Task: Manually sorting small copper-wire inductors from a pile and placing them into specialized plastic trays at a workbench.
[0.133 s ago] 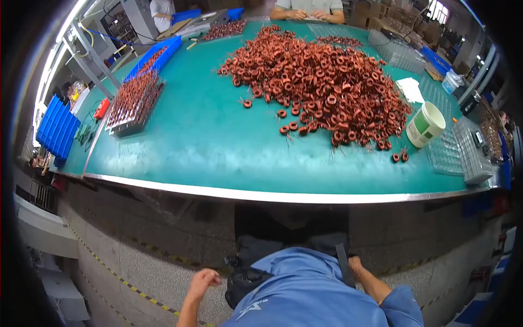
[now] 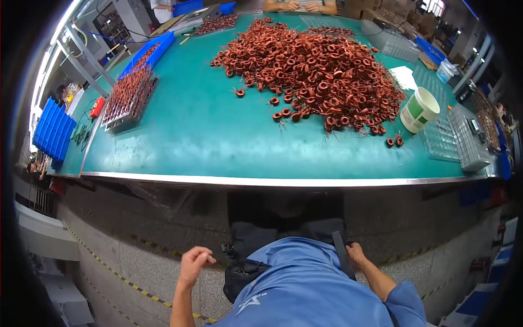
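My left hand (image 2: 195, 265) hangs in the air to the left of my body, below the table edge. Its fingers are curled in, and nothing shows between them. Close to it is a black pouch (image 2: 239, 278) at my waist. On the other side, my right hand (image 2: 356, 254) is low beside my hip, next to a dark strap (image 2: 342, 252); its fingers are mostly hidden. Ahead, a large heap of red-brown wire-wound ring coils (image 2: 321, 76) lies on the green table (image 2: 180, 136). Neither hand touches the coils.
A tray stack of coils (image 2: 128, 101) and a blue bin (image 2: 163, 49) stand at the left. Right of the heap are a white-green bucket (image 2: 419, 111) and clear plastic trays (image 2: 466, 139). Across the table, another person's hands (image 2: 302, 6) rest at the far edge.
My left hand has risen slightly and shifted a little left. The table and everything on it sit a little higher in view. My right hand stays by my hip.
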Motion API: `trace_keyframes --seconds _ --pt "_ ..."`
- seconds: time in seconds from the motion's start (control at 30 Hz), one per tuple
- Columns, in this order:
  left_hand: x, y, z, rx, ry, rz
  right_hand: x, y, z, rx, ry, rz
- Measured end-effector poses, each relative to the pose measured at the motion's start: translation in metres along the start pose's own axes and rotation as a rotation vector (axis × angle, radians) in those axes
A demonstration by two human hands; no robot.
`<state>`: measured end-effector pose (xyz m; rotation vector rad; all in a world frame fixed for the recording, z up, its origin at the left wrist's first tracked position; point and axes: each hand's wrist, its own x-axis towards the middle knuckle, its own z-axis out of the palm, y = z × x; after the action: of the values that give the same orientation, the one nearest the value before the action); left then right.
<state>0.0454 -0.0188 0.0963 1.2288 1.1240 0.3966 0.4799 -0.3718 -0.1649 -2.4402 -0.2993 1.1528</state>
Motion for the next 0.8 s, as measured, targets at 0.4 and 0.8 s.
trace_keyframes --seconds 0.4,0.8 --pt "-0.010 0.315 0.030 0.581 0.196 1.826 -0.071 -0.165 -0.078 -0.773 -0.277 -0.853" --pt "0.053 0.368 0.054 0.807 0.293 2.201 -0.135 -0.325 -0.158 -0.662 -0.252 -1.370"
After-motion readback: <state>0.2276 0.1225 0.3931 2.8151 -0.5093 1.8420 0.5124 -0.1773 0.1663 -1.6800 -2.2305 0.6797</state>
